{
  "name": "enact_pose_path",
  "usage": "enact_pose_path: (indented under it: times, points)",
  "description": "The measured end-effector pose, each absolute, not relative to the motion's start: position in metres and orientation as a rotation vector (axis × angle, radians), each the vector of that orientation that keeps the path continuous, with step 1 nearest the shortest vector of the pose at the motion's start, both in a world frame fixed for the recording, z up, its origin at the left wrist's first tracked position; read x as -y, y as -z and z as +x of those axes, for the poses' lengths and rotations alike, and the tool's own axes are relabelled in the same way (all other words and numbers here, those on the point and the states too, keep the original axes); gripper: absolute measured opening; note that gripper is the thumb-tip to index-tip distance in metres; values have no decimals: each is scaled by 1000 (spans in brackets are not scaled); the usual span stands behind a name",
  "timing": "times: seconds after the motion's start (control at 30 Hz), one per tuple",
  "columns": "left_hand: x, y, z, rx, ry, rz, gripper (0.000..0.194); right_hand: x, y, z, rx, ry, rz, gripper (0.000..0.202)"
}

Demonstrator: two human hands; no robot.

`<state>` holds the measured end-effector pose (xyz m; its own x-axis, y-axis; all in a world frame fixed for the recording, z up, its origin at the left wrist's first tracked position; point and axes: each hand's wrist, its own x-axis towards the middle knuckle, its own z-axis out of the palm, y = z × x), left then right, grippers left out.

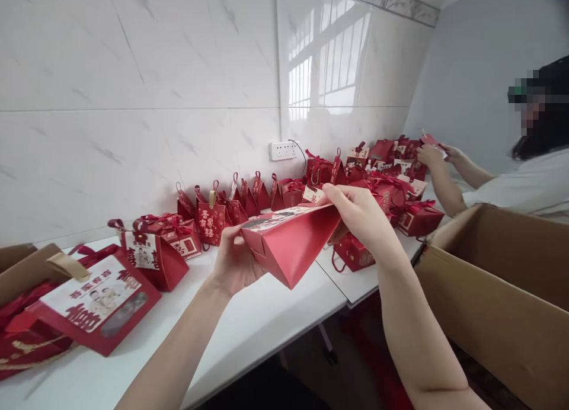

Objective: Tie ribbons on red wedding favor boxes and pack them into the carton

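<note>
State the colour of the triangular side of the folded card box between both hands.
Plain red; the triangular side shows in the head view.

- Left grip (237, 265): a bare hand with a slender thumb and a narrow wrist.
- Left forearm (182, 339): bare and smooth, broadening away from the wrist.
- Right grip (360, 211): a bare hand, its thumb tip rounded.
- Right forearm (402, 297): bare, slim, with a thin crease across it near the elbow.
- Black patch (262, 389) below the tabletop's (253, 327) front edge: clothing or shadow, cannot tell.
</note>
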<state>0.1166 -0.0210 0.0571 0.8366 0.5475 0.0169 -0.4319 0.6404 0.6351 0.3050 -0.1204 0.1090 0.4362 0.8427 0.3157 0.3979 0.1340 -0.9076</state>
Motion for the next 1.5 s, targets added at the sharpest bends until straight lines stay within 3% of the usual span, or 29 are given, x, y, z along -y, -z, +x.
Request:
enact_pose_path:
  times: [0.13, 0.37, 0.63, 0.77, 0.9, 0.97, 1.07, 1.2, 1.3, 1.37, 1.5]
  points:
    - [60, -57, 112, -217, -606, 662, 31, 127, -97, 314, 1191, -527, -1494, 32]
    - [110, -57, 116, -371, -707, 802, 35, 129, -72, 339, 1170, -851, -1297, 22]
    - [144, -66, 157, -340, -500, 946, 41, 167, -51, 383, 968, -973, -1345, 16]
    - [145, -55, 196, -308, -451, 997, 51, 241, -73, 414, 818, -648, -1378, 13]
    - [155, -26, 257, -354, -498, 1471, 35, 335, -112, 448, 581, 65, -1755, 12]
    - [169, -11, 291, -214, -520, 1878, 27, 372, -126, 470, 417, 315, -1966, 20]
    - [194, 6, 339, 130, -713, 2339, 34, 410, -133, 511, 196, 472, -2294, 36]
    - [218, 21, 391, 415, -888, 2564, 53, 437, -119, 576, 129, 324, -2627, 49]
    - [219, 34, 418, 402, -845, 2590, 63, 447, -98, 618, 169, 109, -2753, 34]
    - [216, 44, 431, 364, -809, 2582, 60, 450, -82, 641, 206, -28, -2773, 22]
    - [213, 61, 446, 330, -965, 2518, 36, 447, -52, 678, 199, -251, -2786, 17]
